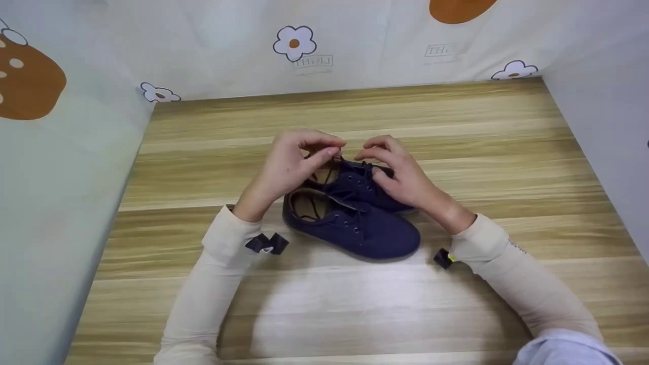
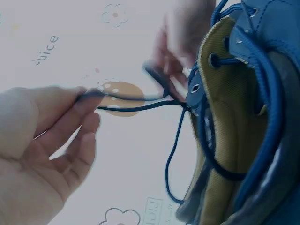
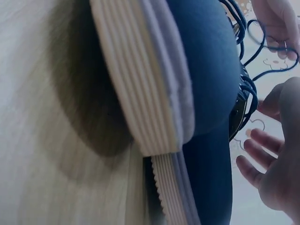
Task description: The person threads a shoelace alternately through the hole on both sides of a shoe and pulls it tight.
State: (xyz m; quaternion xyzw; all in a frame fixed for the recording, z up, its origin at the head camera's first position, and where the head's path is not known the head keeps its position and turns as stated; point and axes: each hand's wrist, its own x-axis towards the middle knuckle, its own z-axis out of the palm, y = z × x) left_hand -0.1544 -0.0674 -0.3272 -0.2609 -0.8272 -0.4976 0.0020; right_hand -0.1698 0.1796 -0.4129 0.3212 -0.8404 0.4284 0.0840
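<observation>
Two dark blue lace-up shoes lie side by side, toes to the right: the near shoe (image 1: 385, 235) and the far shoe (image 1: 383, 199). My left hand (image 1: 291, 159) is over the far shoe's heel opening. Between thumb and fingertips it pinches a dark blue shoelace (image 2: 136, 109), drawn out from the eyelets in the left wrist view. Over that shoe's lacing is my right hand (image 1: 400, 170), its fingers bent loosely and apart, thumb close to the laces. In the right wrist view no lace shows between its spread fingers (image 3: 262, 152).
Both shoes rest on a wood-grain tabletop (image 1: 203, 299). A pale curtain (image 1: 223, 61) with printed flowers rises along the back, and pale panels flank the left and right sides. Small black pieces (image 1: 267, 244) hang by the cuffs. The near shoe's own laces are tucked inside its opening.
</observation>
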